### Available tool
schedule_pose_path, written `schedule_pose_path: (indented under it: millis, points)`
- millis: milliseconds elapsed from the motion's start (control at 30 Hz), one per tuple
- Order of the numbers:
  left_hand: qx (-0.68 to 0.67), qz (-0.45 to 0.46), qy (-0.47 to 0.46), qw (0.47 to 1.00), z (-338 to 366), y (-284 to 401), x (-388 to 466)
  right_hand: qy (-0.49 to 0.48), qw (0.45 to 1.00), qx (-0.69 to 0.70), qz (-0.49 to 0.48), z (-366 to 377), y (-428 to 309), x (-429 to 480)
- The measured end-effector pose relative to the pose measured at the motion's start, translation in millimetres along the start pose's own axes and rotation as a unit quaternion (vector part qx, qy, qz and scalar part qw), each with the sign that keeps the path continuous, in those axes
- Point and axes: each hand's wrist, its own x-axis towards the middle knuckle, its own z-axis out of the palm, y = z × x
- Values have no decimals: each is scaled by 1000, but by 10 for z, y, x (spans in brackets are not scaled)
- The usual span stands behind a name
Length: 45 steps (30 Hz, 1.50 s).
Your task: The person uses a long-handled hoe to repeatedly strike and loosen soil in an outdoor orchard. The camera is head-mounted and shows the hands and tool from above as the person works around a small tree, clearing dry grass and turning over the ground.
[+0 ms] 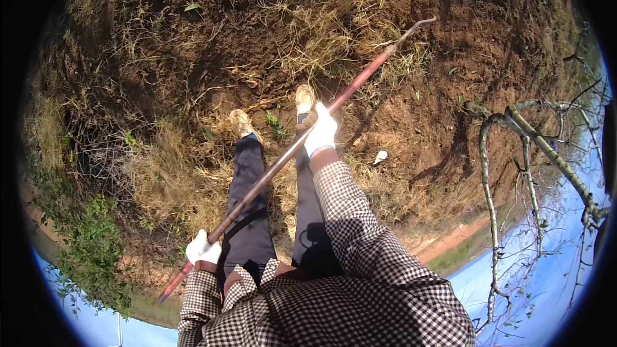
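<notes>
Both of my hands wear white work gloves and grip one long-handled tool [262,180], which runs diagonally across my body. My left hand [203,249] is closed around the lower shaft beside my left thigh, and the red butt end sticks out behind it. Further up, my right hand [320,127] wraps the shaft above my right shin; its fingertips look brownish. Past this hand the shaft is red. It ends in a thin, curved metal head [423,21] over the soil at the upper right. Whether this head is a hook or a blade seen edge-on, I cannot tell.
My tan shoes [241,123] stand on reddish soil with dry grass [328,53]. A small white object [380,157] lies right of my right forearm. Bare tree branches [525,130] reach in at the right; a green shrub [96,246] grows at the lower left.
</notes>
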Motion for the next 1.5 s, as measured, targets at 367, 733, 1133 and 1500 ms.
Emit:
schedule_pose_path:
  millis: [367, 733, 1133, 1500]
  points:
    - [-104, 156, -39, 981, 218, 1041, 410, 42, 981, -72, -174, 119, -937, 704]
    - [-46, -42, -100, 993, 499, -1016, -510, -38, 995, -18, 87, -485, 1117, -468]
    - [-31, 126, -40, 991, 267, 1376, 255, 27, 993, -54, -96, -218, -1025, 706]
    - [67, -91, -154, 982, 429, -590, -434, 25, 997, -32, 65, -496, 1162, -303]
